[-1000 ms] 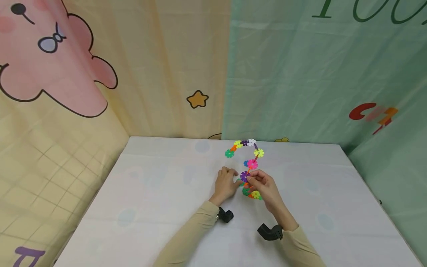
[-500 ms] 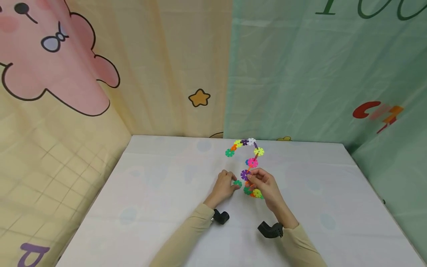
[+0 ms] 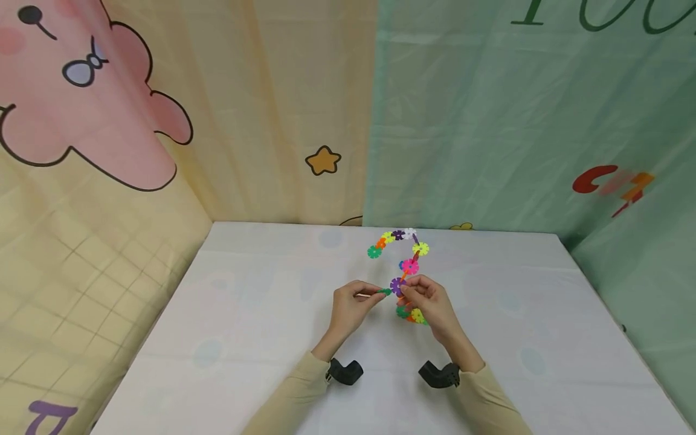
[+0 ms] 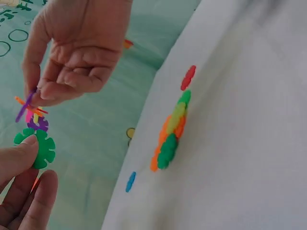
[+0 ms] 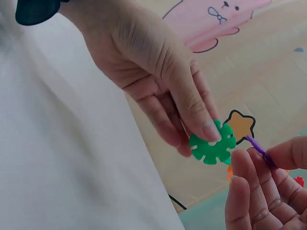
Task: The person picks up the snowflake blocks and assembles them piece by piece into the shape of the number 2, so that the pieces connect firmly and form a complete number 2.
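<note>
Green disc [image 5: 212, 153]: notched and flat, held up at the left hand [image 3: 348, 305], in the space between the 2 hands; it is just beside the purple disc [image 3: 396, 284], and both wrist views show the 2 discs apart.
Left hand: grasping the green disc, thumb laid on 1 face, fingers behind it.
Right hand [image 3: 433, 302]: grasping the purple disc in a pinch of thumb and finger, its remaining fingers bent loosely.
Chain [image 3: 420, 248]: joined to the purple disc by an orange link, it curves out beyond both hands and bends back toward the left hand's side; along it come a pink disc [image 3: 410, 266], a white disc [image 3: 410, 234] and, at the far tip, a green end disc [image 3: 374, 252].
Pile: below the right hand and partly hidden by it in the head view, a dark green piece [image 4: 167, 151], a yellow piece [image 4: 177, 115] and orange pieces [image 4: 180, 128] overlap on the table [image 3: 217, 386].
Strays: a blue piece [image 4: 131, 182] lies beyond the right hand's fingertips; a red piece [image 4: 188, 77] lies at the pile's opposite end.
Wrists: 1 black camera [image 3: 345, 371] behind the left hand, another behind the right, both next to beige sleeves [image 3: 486, 399].
Backdrop: yellow and green curtains [image 3: 478, 121] beyond the hands.
</note>
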Demonstrator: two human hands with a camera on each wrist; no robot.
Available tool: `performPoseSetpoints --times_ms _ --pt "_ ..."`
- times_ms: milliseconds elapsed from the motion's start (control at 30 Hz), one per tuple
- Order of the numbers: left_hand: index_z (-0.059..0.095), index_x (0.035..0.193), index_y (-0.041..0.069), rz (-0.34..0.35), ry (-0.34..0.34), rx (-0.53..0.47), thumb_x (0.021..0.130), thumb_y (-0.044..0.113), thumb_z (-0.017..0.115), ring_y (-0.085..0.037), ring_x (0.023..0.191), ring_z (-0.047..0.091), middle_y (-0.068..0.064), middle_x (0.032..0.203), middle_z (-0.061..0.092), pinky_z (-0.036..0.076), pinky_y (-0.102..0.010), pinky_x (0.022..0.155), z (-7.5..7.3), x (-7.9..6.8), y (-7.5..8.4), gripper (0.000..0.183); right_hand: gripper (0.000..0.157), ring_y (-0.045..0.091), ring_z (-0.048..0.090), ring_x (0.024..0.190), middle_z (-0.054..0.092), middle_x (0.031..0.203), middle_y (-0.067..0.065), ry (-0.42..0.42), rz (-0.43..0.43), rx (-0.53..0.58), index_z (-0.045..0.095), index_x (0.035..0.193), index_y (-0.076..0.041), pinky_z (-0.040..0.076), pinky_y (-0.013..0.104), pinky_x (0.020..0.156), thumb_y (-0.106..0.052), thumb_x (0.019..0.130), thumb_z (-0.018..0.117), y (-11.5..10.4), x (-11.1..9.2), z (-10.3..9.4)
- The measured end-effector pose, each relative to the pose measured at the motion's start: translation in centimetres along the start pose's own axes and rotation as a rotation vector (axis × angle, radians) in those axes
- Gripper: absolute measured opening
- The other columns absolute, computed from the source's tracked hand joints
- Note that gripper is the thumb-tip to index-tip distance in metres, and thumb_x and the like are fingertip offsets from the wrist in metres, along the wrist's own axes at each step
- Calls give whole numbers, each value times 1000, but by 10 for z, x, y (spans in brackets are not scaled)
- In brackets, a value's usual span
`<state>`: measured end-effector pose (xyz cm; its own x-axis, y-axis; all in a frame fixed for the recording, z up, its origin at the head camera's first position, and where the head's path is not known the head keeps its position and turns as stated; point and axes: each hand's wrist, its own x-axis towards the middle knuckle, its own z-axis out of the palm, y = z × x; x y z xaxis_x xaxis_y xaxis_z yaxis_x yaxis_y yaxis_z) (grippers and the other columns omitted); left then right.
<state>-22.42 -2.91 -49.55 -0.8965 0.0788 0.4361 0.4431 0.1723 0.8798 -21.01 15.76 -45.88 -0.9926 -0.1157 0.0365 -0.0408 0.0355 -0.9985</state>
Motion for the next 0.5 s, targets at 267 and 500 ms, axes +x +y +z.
performPoseSetpoints --times_ms 267,500 --pt "72 85 -3 134 47 13 77 -2 76 -22 71 68 -10 81 70 56 -29 64 -2 -6 26 8 19 21 64 70 59 91 32 -14 -21 -9 55 99 3 55 34 65 -15 94 61 -2 1 0" --pt "74 85 4 232 76 64 77 2 77 -16 70 67 -2 80 70 55 -24 64 -2 -8 24 10 20 21 64 71 60 90 27 -36 -34 -10 54 100 3 55 32 66 -15 94 61 -3 1 0"
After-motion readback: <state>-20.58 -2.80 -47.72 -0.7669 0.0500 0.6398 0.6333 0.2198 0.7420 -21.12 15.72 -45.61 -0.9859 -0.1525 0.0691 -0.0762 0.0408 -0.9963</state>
